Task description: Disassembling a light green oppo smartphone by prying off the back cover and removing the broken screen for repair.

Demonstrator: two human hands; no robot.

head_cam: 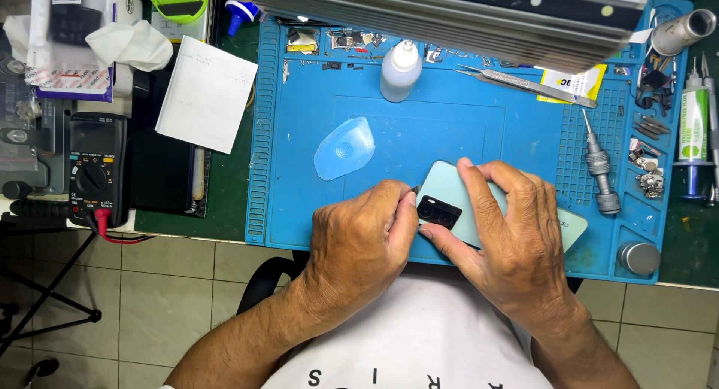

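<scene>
Two hands are closed on a pale green phone (pixel 468 198) over the blue mat (pixel 419 127): left hand (pixel 359 243) pinched at its camera corner, right hand (pixel 509 247) clamped across it.

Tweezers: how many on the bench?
1 clearly visible: metal tweezers lying on the blue mat at its top edge, right of the white squeeze bottle. The overhanging grey unit and the cluttered tool tray could hide more.

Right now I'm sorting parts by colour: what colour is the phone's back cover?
Pale mint green back cover, with a black camera block; head view.
</scene>
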